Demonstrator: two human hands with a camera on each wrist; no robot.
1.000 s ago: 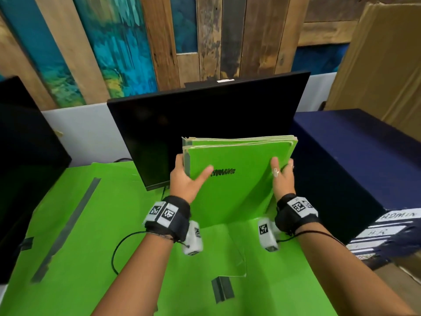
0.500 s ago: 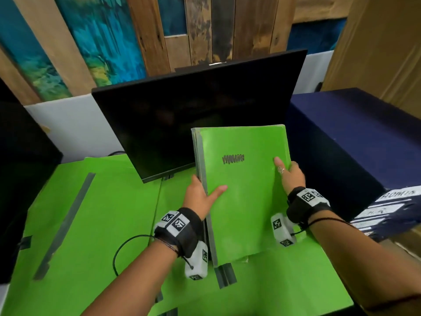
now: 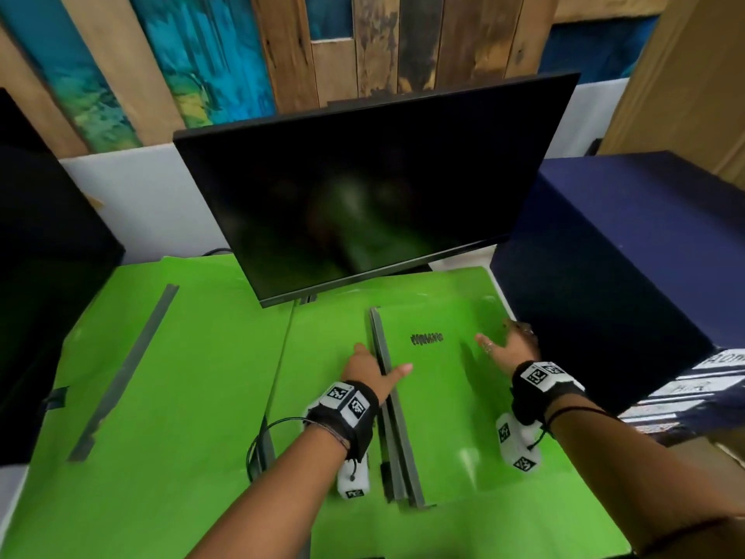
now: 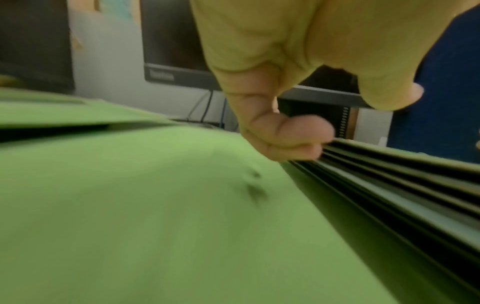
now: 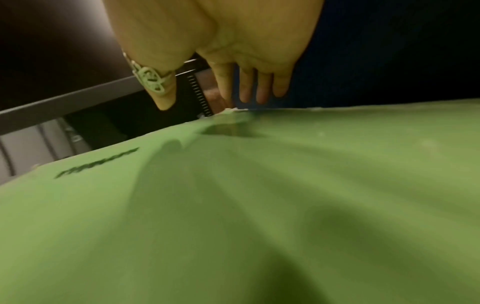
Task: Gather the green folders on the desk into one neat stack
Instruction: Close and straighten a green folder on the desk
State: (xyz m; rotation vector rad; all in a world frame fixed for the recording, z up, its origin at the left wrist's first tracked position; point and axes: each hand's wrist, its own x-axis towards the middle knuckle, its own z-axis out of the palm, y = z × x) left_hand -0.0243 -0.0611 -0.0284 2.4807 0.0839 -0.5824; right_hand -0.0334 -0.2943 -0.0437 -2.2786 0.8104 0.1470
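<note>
Green card folders (image 3: 443,397) lie stacked at five o'clock on the green counter (image 3: 161,417), seemingly gathered. The left hand (image 3: 369,369) pinches their edge; right hand (image 3: 510,349) grip wide.

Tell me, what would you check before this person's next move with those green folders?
1. Resting: the stack lies flat: ok.
2. Spines flush: not ok, they fan out at the near corner.
3. Everything gathered: not ok, a loose folder lies to the left.
4. Grip: the left hand holds the stack's spine edge: ok.
5. Free hand: the right hand has straight fingers at the far right edge: ok.
6. Clearance from the monitor: ok.
</note>
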